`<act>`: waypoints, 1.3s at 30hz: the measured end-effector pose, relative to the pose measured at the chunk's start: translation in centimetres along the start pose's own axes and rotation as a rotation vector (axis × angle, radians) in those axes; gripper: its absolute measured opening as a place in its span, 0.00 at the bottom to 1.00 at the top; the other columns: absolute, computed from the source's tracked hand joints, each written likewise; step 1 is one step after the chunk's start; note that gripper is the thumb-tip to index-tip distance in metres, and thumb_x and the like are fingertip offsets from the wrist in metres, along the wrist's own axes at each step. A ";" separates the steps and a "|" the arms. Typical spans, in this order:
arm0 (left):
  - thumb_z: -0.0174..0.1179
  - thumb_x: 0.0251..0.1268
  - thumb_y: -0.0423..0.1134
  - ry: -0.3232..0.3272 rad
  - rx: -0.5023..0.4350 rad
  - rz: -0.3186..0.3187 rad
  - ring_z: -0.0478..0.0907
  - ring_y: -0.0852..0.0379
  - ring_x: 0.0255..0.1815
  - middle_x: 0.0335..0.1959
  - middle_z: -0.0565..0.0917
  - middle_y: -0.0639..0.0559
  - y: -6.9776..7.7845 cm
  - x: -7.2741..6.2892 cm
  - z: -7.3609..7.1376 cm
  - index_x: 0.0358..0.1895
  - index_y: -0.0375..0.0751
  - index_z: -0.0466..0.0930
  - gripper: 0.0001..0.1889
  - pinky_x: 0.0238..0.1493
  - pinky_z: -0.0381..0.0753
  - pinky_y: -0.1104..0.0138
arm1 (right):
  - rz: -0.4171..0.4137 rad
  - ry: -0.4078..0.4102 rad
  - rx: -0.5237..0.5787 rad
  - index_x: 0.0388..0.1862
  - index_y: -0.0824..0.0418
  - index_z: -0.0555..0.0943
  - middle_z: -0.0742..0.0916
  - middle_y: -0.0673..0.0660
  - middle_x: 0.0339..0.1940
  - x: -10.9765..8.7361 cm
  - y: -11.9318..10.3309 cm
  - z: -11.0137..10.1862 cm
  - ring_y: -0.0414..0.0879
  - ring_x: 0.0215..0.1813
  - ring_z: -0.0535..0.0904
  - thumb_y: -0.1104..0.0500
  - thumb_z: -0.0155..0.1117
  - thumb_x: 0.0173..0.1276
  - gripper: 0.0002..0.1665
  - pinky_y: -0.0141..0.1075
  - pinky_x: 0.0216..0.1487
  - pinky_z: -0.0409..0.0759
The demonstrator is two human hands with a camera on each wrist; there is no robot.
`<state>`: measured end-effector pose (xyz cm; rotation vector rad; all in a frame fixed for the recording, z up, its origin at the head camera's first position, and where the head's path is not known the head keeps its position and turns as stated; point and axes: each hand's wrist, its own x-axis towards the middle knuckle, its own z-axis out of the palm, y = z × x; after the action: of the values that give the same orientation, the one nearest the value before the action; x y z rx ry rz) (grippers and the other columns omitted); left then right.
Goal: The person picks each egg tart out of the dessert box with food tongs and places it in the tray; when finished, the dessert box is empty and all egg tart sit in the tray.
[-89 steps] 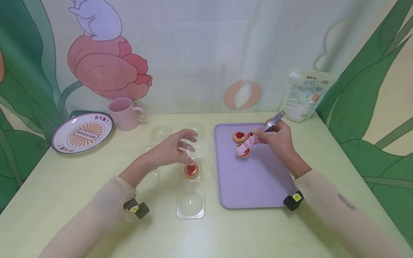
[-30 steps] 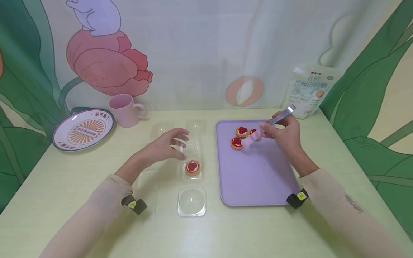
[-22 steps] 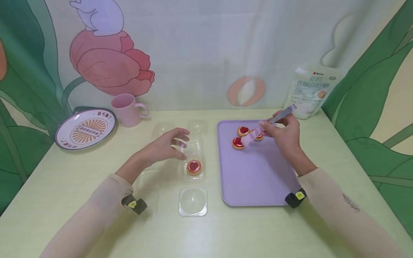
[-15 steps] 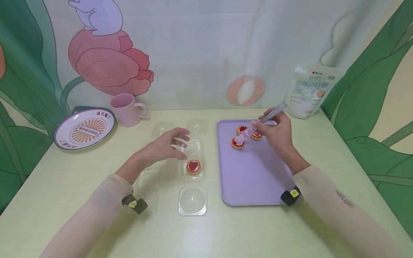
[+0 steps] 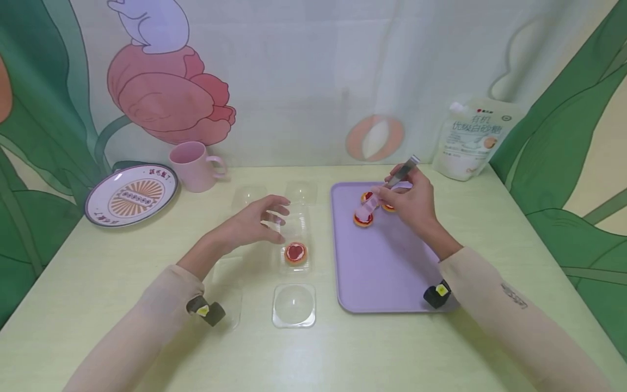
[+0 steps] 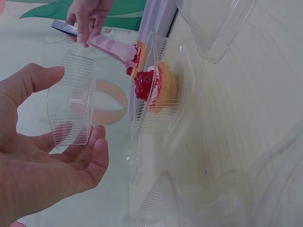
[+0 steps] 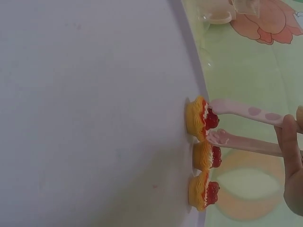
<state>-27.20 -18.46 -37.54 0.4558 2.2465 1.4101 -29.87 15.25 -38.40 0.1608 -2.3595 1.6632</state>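
My left hand (image 5: 247, 223) holds a clear plastic lid (image 6: 73, 99) with the thumb at one edge and the fingers behind it. Beside it, a red-topped tart (image 5: 296, 253) sits in a clear plastic container half. My right hand (image 5: 415, 201) pinches tongs (image 5: 403, 173) with a silver handle and pink tips. Those tips are apart at the nearest tart (image 7: 195, 118) on the purple tray (image 5: 392, 272); they overlap its red topping in the right wrist view. Two more tarts, one of them a tart (image 7: 199, 190) at the end of the row, stand close by on the tray.
More clear plastic containers lie about the left hand, with one container (image 5: 294, 306) near the front. A pink mug (image 5: 191, 169) and a patterned plate (image 5: 131, 197) stand at the back left. A pouch (image 5: 472, 139) is behind the tray at the right.
The right hand has shifted left, bringing the tong tips from between the tarts to over the nearest one. The left hand has stayed nearly still over the last second.
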 end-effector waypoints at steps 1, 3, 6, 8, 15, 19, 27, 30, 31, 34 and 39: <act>0.66 0.57 0.25 -0.001 -0.001 0.002 0.71 0.38 0.68 0.69 0.69 0.33 0.0 0.0 0.1 0.71 0.36 0.61 0.38 0.63 0.78 0.53 | 0.000 -0.005 -0.011 0.49 0.69 0.71 0.81 0.59 0.43 -0.1 0.0 -0.1 0.29 0.25 0.83 0.66 0.75 0.59 0.26 0.25 0.31 0.83; 0.66 0.57 0.25 -0.004 -0.003 0.003 0.71 0.37 0.68 0.69 0.69 0.33 -0.1 0.1 0.2 0.71 0.36 0.61 0.38 0.62 0.79 0.54 | -0.008 -0.020 -0.020 0.50 0.70 0.71 0.81 0.62 0.44 -0.2 -0.1 -0.4 0.28 0.25 0.83 0.66 0.75 0.58 0.26 0.25 0.30 0.82; 0.66 0.58 0.26 -0.006 -0.004 0.001 0.70 0.37 0.68 0.69 0.69 0.33 -0.1 0.3 0.3 0.71 0.37 0.61 0.38 0.61 0.79 0.55 | -0.019 -0.045 -0.017 0.50 0.71 0.71 0.82 0.66 0.45 -0.4 -0.1 -0.7 0.28 0.26 0.84 0.66 0.75 0.58 0.26 0.26 0.31 0.83; 0.67 0.57 0.26 -0.007 -0.004 -0.001 0.70 0.37 0.68 0.69 0.69 0.33 -0.1 0.3 0.4 0.72 0.37 0.61 0.38 0.62 0.79 0.54 | -0.025 -0.048 -0.030 0.50 0.72 0.71 0.82 0.67 0.45 -0.5 -0.1 -0.9 0.27 0.26 0.84 0.66 0.76 0.58 0.26 0.26 0.31 0.83; 0.67 0.57 0.25 -0.009 0.002 -0.006 0.70 0.37 0.68 0.69 0.69 0.33 -0.1 0.3 0.3 0.72 0.37 0.61 0.38 0.62 0.79 0.53 | -0.034 -0.044 -0.027 0.51 0.69 0.72 0.81 0.65 0.47 -0.3 0.2 -0.5 0.27 0.26 0.83 0.66 0.75 0.59 0.26 0.24 0.31 0.82; 0.67 0.57 0.25 -0.011 -0.003 -0.008 0.70 0.37 0.68 0.69 0.69 0.34 -0.1 0.2 0.2 0.72 0.38 0.61 0.39 0.63 0.78 0.53 | -0.013 -0.084 -0.024 0.52 0.69 0.72 0.81 0.64 0.49 0.0 0.2 0.1 0.26 0.26 0.83 0.66 0.75 0.59 0.26 0.24 0.29 0.81; 0.67 0.57 0.25 -0.005 0.002 -0.007 0.71 0.38 0.67 0.69 0.69 0.33 -0.2 0.1 0.1 0.72 0.38 0.61 0.39 0.64 0.78 0.51 | -0.055 -0.094 -0.195 0.49 0.68 0.75 0.84 0.64 0.47 0.9 -0.5 0.1 0.30 0.27 0.79 0.64 0.76 0.58 0.24 0.22 0.31 0.77; 0.67 0.56 0.25 -0.014 -0.003 -0.002 0.71 0.37 0.67 0.69 0.69 0.33 -0.2 0.2 0.2 0.72 0.37 0.60 0.39 0.64 0.77 0.52 | -0.037 -0.106 -0.234 0.49 0.68 0.75 0.85 0.65 0.46 1.3 -0.5 0.0 0.34 0.29 0.79 0.63 0.76 0.58 0.24 0.22 0.33 0.76; 0.67 0.56 0.25 -0.017 -0.006 -0.002 0.71 0.37 0.67 0.69 0.69 0.33 -0.3 0.3 0.3 0.72 0.36 0.60 0.39 0.64 0.77 0.51 | -0.022 -0.112 -0.233 0.49 0.67 0.75 0.85 0.65 0.46 1.3 -0.6 -0.1 0.34 0.28 0.80 0.63 0.76 0.58 0.24 0.22 0.33 0.77; 0.67 0.56 0.25 -0.017 -0.004 -0.010 0.71 0.37 0.68 0.69 0.70 0.34 -0.3 0.3 0.3 0.72 0.37 0.61 0.39 0.64 0.77 0.51 | 0.008 -0.122 -0.234 0.50 0.67 0.74 0.85 0.66 0.46 1.4 -0.6 -0.2 0.33 0.27 0.80 0.63 0.77 0.58 0.25 0.22 0.32 0.78; 0.67 0.56 0.25 -0.007 0.001 -0.003 0.71 0.38 0.67 0.69 0.70 0.33 -0.2 0.0 0.0 0.71 0.38 0.61 0.38 0.62 0.79 0.53 | 0.033 -0.130 -0.222 0.52 0.67 0.73 0.84 0.66 0.46 1.1 -0.7 -0.8 0.33 0.28 0.82 0.63 0.76 0.59 0.26 0.23 0.33 0.82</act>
<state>-27.20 -18.52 -37.69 0.4564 2.2420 1.4038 -30.67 15.78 -37.23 0.1950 -2.6360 1.4308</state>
